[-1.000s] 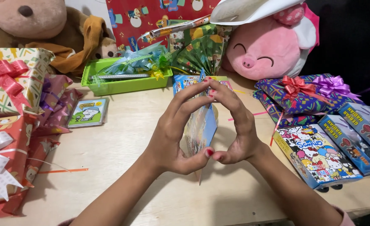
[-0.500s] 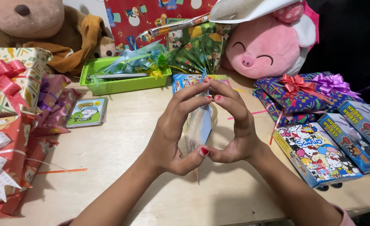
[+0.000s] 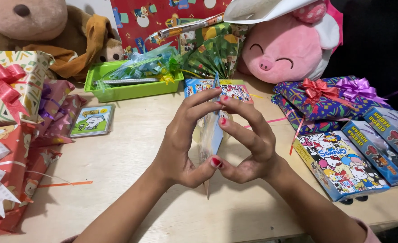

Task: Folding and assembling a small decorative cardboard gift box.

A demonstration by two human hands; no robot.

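Booklet (image 3: 210, 130) stands on edge at counter (image 3: 131, 153) centre, pinched between both hands: thin, flat, glossy printed cover w/ clear wrap, so prob. light, a bit bendy, slick. Best held by its long edges, not the faces.

Left to right: wrapped gifts (image 3: 10, 112) w/ bows at 9 o'clock; small card (image 3: 92, 120) at 10; green tray (image 3: 129, 83) of ribbons at 11. Left hand (image 3: 181, 144) is clenched onto the booklet's near face, thumb low, fingers at top edge. Right hand (image 3: 248, 139) mirrors it, grip closed on the far face, fingertips meeting the left's. Pink pig plush (image 3: 289, 49) at 1; more booklets (image 3: 338, 164) at 3.
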